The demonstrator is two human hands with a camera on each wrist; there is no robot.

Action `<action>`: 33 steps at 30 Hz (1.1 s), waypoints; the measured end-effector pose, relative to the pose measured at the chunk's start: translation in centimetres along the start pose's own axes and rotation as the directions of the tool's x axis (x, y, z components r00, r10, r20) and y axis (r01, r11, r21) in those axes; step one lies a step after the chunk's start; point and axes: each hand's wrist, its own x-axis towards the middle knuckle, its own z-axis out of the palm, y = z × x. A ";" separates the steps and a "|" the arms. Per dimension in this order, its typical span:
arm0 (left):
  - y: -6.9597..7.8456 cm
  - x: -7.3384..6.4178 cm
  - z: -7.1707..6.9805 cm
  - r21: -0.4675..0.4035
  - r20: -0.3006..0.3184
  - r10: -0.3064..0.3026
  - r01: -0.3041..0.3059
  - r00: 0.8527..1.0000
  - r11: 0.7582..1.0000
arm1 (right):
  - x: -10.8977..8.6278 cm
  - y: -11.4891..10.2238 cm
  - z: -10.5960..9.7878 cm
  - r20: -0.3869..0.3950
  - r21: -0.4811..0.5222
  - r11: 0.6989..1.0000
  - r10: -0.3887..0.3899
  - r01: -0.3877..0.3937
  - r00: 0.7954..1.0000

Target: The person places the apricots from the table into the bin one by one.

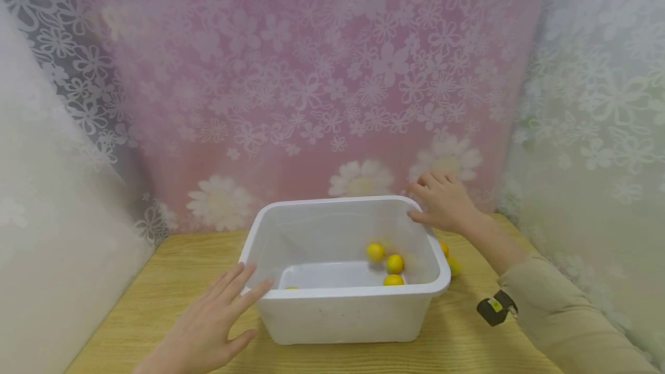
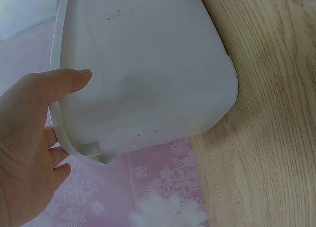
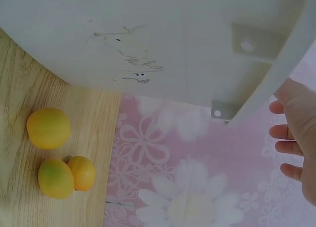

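Note:
A white plastic tub (image 1: 343,319) stands on the table. Inside it, toward the right, are yellow citrus fruits: one blurred fruit (image 1: 376,251), another with a greenish patch (image 1: 395,264), and a third (image 1: 393,280) partly behind the front rim. A sliver of yellow (image 1: 292,288) shows farther left. My left hand (image 1: 215,310) is at the front left corner, fingers extended over the rim, thumb outside. At the back right corner, my right hand (image 1: 441,201) is by the rim with fingers loosely bent, holding nothing visible. Whether it touches the rim cannot be told.
On the wooden table (image 3: 94,138), right of the tub, lie three yellow-orange fruits, a larger one (image 3: 49,128) and two touching (image 3: 55,178). A flowered pink curtain (image 1: 312,149) hangs behind; pale sheets (image 1: 592,149) flank both sides. The right sleeve carries a black device (image 1: 493,309).

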 end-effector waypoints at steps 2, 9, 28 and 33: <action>0.0 0.0 0.0 -0.002 -0.006 0.001 -0.002 1.000 1.000 | -0.2 0.0 -0.1 -0.004 0.006 1.000 0.003 -0.003 1.000; 0.1 -0.1 0.0 0.005 -0.013 0.000 0.000 1.000 1.000 | -1.9 0.8 0.0 -0.074 0.013 1.000 -0.012 0.012 0.997; 0.0 -0.2 0.1 0.016 -0.024 0.020 -0.020 1.000 1.000 | -8.8 4.0 4.0 -0.028 -0.099 0.995 -0.020 0.017 0.999; 0.0 -0.1 0.1 0.010 -0.034 0.023 -0.022 0.999 1.000 | -10.4 4.0 5.7 0.062 -0.095 0.995 0.021 -0.015 0.998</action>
